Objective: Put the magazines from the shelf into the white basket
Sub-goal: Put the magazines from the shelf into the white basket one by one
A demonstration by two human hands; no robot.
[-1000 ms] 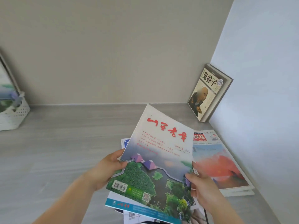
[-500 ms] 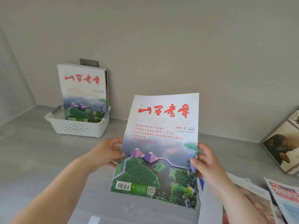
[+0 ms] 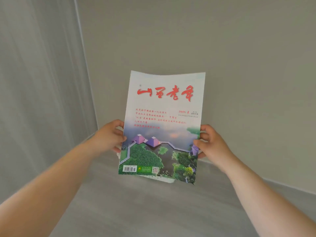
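I hold a magazine [image 3: 164, 120] upright in both hands; its cover has red calligraphy on white above a picture of purple pyramid roofs and green plants. My left hand [image 3: 109, 135] grips its left edge and my right hand [image 3: 210, 142] grips its right edge. The magazine stands in front of the white basket [image 3: 159, 179], of which only a thin white strip shows under the magazine's lower edge. Whatever is in the basket is hidden behind the cover.
The grey shelf board [image 3: 136, 211] runs under my arms. A beige back wall [image 3: 222, 48] rises behind the magazine and a grey side wall [image 3: 34, 82] closes the left. The stack of other magazines is out of view.
The view has swung left and both hands have carried the magazine from the stack on the right to in front of the basket, which it now covers.
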